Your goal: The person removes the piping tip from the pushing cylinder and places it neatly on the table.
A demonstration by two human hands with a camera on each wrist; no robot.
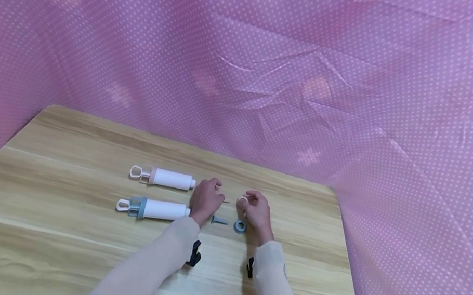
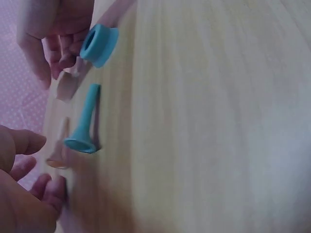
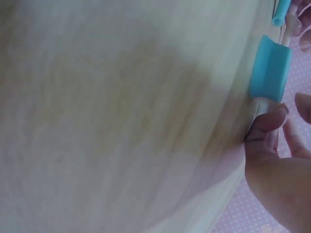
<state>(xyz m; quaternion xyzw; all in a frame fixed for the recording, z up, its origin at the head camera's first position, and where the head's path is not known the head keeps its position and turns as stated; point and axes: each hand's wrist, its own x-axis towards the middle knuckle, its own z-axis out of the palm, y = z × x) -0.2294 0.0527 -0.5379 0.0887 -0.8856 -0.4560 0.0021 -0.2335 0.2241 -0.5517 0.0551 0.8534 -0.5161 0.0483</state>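
My left hand (image 1: 207, 199) is beside a small pale pink funnel-shaped nozzle (image 2: 58, 150), its thumb and fingers spread apart around it in the left wrist view. A like teal nozzle (image 2: 85, 121) lies closer to me on the table. On the right, my right hand (image 1: 256, 211) is over a pale pink ring (image 2: 66, 86), fingertips right at its edge. In the right wrist view a gap shows between the thumb (image 3: 272, 119) and the forefinger, and the thumb partly hides the ring. Just nearer than that hand lies a teal ring-shaped cap (image 1: 240, 226).
Left of my hands lie two white plunger tubes, one with a pink collar (image 1: 171, 179), the other with a teal collar (image 1: 164, 210), both with white loop handles pointing left. They rest on a wood-grain table (image 1: 58, 242). Pink dotted cloth (image 1: 246, 91) hangs around the table.
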